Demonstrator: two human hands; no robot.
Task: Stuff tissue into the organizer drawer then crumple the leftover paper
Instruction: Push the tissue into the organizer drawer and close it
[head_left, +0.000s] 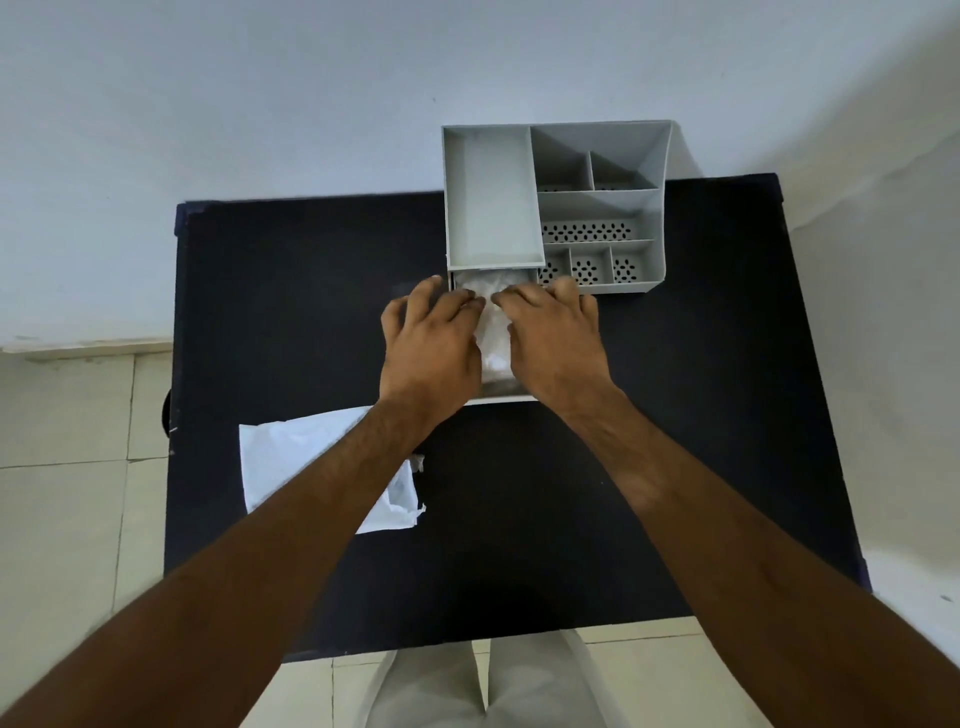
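A grey plastic organizer (491, 208) with several compartments stands at the far edge of the black table (675, 441). Its drawer (501, 398) is pulled out toward me from the bottom left section. White tissue (493, 332) fills the drawer. My left hand (428, 348) and my right hand (553, 343) lie side by side over the drawer, palms down, fingers spread and pressing on the tissue. The hands hide most of the drawer. A flat sheet of white paper (291, 462) lies on the table under my left forearm, its right end torn and wrinkled.
The organizer's perforated small compartments (587, 231) are at its right side. A pale wall rises behind the table. Tiled floor shows at left and below the table's near edge, where my legs stand.
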